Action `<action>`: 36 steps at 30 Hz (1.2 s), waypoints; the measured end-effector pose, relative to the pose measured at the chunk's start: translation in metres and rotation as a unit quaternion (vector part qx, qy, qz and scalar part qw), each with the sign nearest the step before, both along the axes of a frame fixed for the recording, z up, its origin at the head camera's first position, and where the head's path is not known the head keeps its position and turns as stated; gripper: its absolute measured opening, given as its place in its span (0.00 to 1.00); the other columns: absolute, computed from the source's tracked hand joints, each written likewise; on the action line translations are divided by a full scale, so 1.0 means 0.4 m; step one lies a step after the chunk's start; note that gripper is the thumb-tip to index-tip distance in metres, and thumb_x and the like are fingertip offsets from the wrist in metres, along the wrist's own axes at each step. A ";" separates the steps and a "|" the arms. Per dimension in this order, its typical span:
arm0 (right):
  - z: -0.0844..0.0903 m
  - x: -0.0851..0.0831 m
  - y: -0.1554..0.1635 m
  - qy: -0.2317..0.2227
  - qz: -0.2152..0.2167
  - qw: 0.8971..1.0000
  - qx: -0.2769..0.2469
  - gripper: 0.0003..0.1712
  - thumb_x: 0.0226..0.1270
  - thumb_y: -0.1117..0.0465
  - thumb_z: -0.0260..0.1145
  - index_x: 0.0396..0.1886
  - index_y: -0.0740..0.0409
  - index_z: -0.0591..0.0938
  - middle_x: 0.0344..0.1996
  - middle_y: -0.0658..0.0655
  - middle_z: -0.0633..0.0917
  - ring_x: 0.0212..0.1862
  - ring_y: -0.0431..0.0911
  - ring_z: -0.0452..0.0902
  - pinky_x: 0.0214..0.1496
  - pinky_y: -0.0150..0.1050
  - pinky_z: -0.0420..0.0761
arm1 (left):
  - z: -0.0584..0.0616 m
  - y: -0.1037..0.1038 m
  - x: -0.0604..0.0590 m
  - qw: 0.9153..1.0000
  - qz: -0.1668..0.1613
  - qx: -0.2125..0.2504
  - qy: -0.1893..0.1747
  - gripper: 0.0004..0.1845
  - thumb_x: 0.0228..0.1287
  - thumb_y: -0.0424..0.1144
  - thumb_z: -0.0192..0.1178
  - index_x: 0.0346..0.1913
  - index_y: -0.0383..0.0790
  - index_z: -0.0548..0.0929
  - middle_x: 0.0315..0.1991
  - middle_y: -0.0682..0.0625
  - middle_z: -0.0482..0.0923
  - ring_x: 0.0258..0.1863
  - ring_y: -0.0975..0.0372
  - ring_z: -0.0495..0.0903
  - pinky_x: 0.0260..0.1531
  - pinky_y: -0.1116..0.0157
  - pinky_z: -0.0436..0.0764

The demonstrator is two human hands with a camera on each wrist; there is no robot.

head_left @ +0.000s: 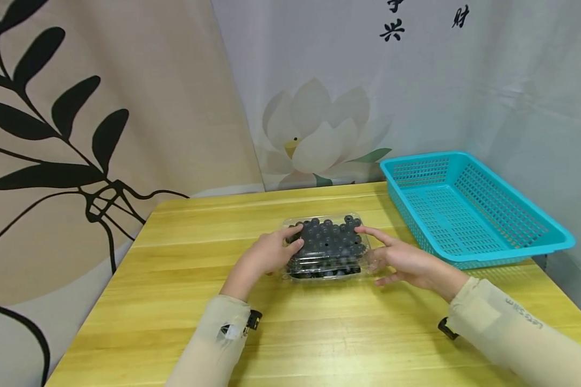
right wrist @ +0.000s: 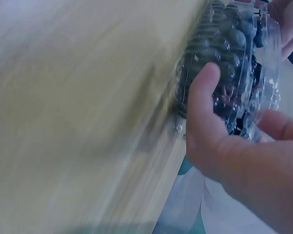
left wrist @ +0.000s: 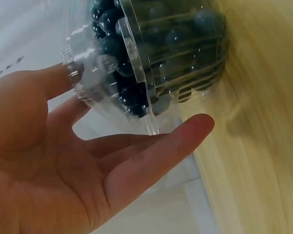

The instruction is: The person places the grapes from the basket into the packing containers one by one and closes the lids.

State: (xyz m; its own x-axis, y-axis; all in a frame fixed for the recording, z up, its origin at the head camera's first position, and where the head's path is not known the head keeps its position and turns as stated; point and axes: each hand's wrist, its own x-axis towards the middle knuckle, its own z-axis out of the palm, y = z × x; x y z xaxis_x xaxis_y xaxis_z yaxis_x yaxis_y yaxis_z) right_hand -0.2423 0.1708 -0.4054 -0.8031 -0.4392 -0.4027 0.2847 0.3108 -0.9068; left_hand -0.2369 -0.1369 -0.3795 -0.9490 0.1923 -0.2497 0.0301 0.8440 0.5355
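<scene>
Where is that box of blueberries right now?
The blueberry box sits mid-table in the head view, between the left hand and right hand, left of the teal basket.

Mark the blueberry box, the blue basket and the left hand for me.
blueberry box (head_left: pixel 330 244): head view, on its clear lid.
blue basket (head_left: pixel 557 232): head view, right rim.
left hand (head_left: pixel 263 257): head view, back of hand.

Left hand (left wrist: pixel 63 165) open, fingers (left wrist: pixel 176 141) under clear blueberry box (left wrist: pixel 156 53), wooden table (left wrist: pixel 259 146)
</scene>
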 end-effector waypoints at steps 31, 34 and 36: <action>-0.022 0.021 0.033 -0.071 0.030 0.996 -0.040 0.17 0.83 0.62 0.55 0.55 0.74 0.78 0.36 0.53 0.87 0.32 0.39 0.83 0.40 0.31 0.88 | 0.012 -0.058 -0.009 0.994 -0.087 -0.005 -0.071 0.30 0.87 0.59 0.42 0.85 0.76 0.49 0.32 0.36 0.85 0.31 0.46 0.88 0.29 0.51 0.88; -0.021 0.025 0.027 -0.061 0.033 0.997 -0.028 0.16 0.82 0.63 0.56 0.54 0.74 0.79 0.34 0.53 0.85 0.32 0.39 0.81 0.38 0.30 0.87 | 0.009 -0.072 -0.011 0.991 -0.091 0.036 -0.091 0.30 0.86 0.60 0.42 0.84 0.78 0.50 0.32 0.36 0.84 0.34 0.43 0.89 0.31 0.49 0.89; -0.019 0.029 0.022 -0.053 0.031 0.998 -0.018 0.16 0.82 0.62 0.55 0.53 0.74 0.79 0.34 0.52 0.84 0.32 0.39 0.80 0.37 0.30 0.86 | 0.007 -0.080 -0.013 0.988 -0.093 0.062 -0.108 0.31 0.86 0.61 0.43 0.84 0.79 0.48 0.33 0.37 0.84 0.35 0.43 0.89 0.31 0.50 0.90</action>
State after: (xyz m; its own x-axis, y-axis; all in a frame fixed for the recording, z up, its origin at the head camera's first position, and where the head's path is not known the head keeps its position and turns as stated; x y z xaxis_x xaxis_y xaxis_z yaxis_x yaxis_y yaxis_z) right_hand -0.2308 0.1794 -0.4130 -0.7275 -0.5028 -0.4668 0.3599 0.2996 -0.8836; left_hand -0.2421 -0.1688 -0.3768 -0.8209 0.4009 -0.4066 0.0523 0.7620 0.6455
